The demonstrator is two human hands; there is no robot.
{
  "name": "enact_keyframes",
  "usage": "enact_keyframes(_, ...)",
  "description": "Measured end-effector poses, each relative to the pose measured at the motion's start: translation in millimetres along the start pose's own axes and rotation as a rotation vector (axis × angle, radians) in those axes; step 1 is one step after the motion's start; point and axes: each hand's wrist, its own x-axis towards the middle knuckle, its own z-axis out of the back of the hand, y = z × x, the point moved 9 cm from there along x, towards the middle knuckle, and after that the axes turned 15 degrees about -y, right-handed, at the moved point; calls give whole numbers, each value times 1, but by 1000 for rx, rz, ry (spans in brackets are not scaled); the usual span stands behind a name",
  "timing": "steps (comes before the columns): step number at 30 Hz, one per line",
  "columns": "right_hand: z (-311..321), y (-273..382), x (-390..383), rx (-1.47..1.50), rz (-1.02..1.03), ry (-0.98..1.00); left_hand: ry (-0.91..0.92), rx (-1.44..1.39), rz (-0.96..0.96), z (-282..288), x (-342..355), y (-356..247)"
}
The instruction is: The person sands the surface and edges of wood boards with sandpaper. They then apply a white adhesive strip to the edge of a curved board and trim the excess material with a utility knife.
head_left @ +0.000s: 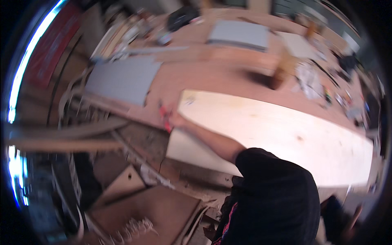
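1. Flat grey rectangular sheet [122, 79] on the reddish-brown wooden tabletop [200, 73]: near my reach, so best given some clearance.
2. Small red hand tool [164, 112], blurred, just beside the left end of the long pale wooden board [269, 128]. A slow, steady wrist should suit.
3. My left hand [177, 117], at the tool. Spread or pinching: cannot tell, too blurred.
4. Board overhangs the table's near edge; leaning there could tip it.
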Motion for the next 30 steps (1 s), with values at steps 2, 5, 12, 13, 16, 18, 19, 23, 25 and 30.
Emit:
enact_keyframes(2, 60, 11, -98, 198, -92, 274, 77, 83, -171, -4, 37, -31)
enact_keyframes(5, 195, 21, -241, 367, -215, 328, 208, 219, -447, -37, 75, -98)
enact_keyframes(12, 499, 39, -516, 399, -250, -253, 456, 493, -887, -171, 0, -210)
enact_keyframes(13, 539, 43, -557, 448, -232, -389, 484, 533, -914, -185, -26, -211)
enact_keyframes(16, 599, 44, -651, 667, -55, -664, 571, 637, -997, -215, -74, -203)
enact_keyframes(18, 636, 36, -711, 782, 61, -903, 627, 690, -1042, -228, -105, -201)
enact_keyframes(19, 650, 30, -739, 814, 108, -962, 653, 714, -1064, -237, -123, -201)
enact_keyframes(23, 718, -19, -853, 997, 156, -1216, 806, 778, -1223, -314, -229, -210)
enact_keyframes(25, 760, -42, -916, 1070, 201, -1327, 915, 786, -1325, -368, -312, -213)
enact_keyframes(30, 866, -72, -1079, 1093, 347, -1471, 1218, 920, -1461, -513, -544, -192)
